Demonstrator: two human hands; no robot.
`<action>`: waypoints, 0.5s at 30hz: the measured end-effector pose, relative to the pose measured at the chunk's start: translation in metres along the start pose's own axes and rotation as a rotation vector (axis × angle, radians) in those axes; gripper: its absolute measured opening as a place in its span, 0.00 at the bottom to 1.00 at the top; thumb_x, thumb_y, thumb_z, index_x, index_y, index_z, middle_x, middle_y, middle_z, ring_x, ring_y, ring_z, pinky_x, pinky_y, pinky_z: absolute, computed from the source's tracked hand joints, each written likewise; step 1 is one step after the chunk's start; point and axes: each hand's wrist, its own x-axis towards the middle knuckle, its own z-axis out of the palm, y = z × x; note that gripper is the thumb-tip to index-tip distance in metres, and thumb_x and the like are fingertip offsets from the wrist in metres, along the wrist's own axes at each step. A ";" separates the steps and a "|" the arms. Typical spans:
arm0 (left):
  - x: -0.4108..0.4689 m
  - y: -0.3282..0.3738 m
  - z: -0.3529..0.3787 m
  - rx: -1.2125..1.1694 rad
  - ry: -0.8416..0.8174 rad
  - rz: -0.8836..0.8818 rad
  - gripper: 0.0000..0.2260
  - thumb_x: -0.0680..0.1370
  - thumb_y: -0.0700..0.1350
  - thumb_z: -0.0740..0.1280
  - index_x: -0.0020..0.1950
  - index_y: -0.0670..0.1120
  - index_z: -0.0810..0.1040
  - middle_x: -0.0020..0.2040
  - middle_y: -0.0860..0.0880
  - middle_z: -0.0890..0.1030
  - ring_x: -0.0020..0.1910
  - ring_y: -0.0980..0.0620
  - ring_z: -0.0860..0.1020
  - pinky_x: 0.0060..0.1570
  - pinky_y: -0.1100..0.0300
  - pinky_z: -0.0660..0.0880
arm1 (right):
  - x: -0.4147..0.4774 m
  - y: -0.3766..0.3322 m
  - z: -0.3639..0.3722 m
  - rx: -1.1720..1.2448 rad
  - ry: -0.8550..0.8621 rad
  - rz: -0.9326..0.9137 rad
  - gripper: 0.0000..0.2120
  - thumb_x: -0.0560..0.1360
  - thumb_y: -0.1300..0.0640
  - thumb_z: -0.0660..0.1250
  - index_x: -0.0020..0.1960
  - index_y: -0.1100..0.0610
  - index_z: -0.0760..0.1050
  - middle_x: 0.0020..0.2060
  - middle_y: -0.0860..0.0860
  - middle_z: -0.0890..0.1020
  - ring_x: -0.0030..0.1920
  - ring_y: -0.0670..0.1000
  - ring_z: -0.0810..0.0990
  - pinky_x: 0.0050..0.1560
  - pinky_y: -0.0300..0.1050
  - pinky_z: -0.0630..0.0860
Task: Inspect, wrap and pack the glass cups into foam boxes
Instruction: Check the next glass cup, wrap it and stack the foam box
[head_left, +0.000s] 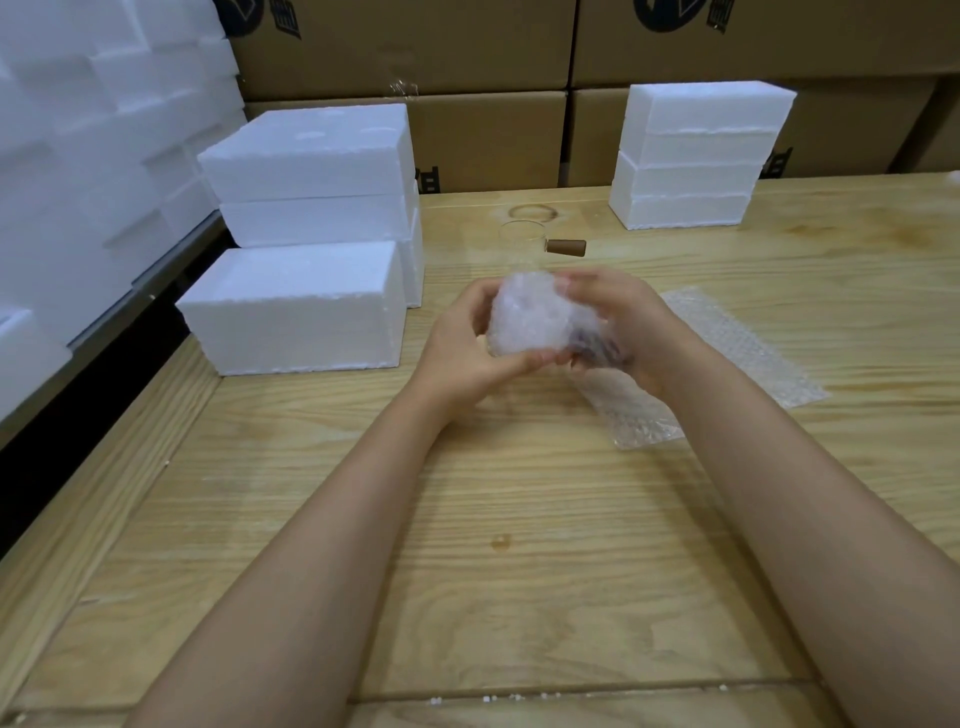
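Above the wooden table (467, 519) I hold a bundle of bubble wrap (530, 317) with a cup inside, mostly hidden by the wrap. My left hand (467, 348) grips it from the left and below. My right hand (618, 322) curls over its right side. Behind the bundle a clear glass cup (519, 241) with a brown wooden handle (566, 247) stands on the table. Flat sheets of bubble wrap (737, 343) lie to the right under my right forearm. A closed white foam box (291, 312) sits just left of my hands.
More foam boxes (311, 171) are stacked behind the near one, and another stack (696, 156) stands at the back right. Cardboard cartons (493, 130) line the far edge. Loose foam pieces (78, 156) pile up on the left beyond the table's edge.
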 end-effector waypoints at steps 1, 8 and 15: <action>0.001 -0.001 -0.002 -0.050 0.040 -0.067 0.27 0.66 0.44 0.80 0.60 0.51 0.72 0.56 0.54 0.80 0.56 0.56 0.79 0.51 0.65 0.77 | 0.001 -0.001 -0.004 0.100 -0.010 -0.017 0.13 0.76 0.57 0.67 0.58 0.61 0.72 0.47 0.61 0.79 0.31 0.56 0.80 0.28 0.43 0.77; 0.004 -0.004 -0.010 -0.163 0.158 -0.205 0.25 0.66 0.56 0.72 0.57 0.44 0.76 0.50 0.49 0.83 0.49 0.53 0.82 0.46 0.64 0.78 | 0.005 0.018 0.000 0.169 0.058 -0.208 0.04 0.77 0.65 0.66 0.50 0.61 0.77 0.41 0.55 0.81 0.37 0.50 0.83 0.44 0.40 0.81; 0.003 -0.005 -0.014 -0.246 0.120 -0.188 0.25 0.68 0.53 0.76 0.61 0.45 0.75 0.54 0.46 0.83 0.53 0.48 0.82 0.50 0.54 0.80 | 0.012 0.027 0.005 0.189 0.090 -0.235 0.05 0.77 0.67 0.64 0.49 0.60 0.77 0.42 0.56 0.81 0.35 0.48 0.82 0.42 0.38 0.80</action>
